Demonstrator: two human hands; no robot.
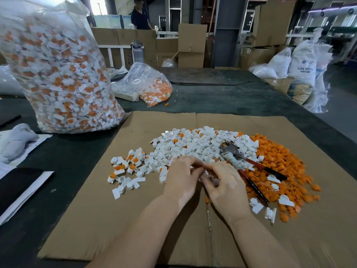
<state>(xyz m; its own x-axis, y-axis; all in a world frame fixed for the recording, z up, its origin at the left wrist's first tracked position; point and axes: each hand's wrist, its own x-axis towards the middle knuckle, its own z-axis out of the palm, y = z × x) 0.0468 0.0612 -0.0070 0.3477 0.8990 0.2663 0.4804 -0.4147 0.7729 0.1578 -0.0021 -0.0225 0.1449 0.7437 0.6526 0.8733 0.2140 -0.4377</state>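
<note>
Your left hand (pixel 181 176) and right hand (pixel 226 185) meet fingertip to fingertip, both pinching a small white plastic part (pixel 214 181) over flat brown cardboard (pixel 96 219). Beyond lie a heap of white parts (pixel 193 146), orange caps (pixel 276 161) and red-handled pliers (pixel 237 154). Farther off stands a crinkled clear bag (pixel 63 74); a woven sack (pixel 303 62) reads "ABS".

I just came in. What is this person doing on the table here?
A person handles small plastic parts over a flat brown cardboard sheet. The left hand and the right hand together pinch one small white plastic part, mostly hidden. Behind them lies a heap of white plastic parts, a heap of orange plastic caps is to its right, and red-handled metal pliers rest untouched across them.
</note>
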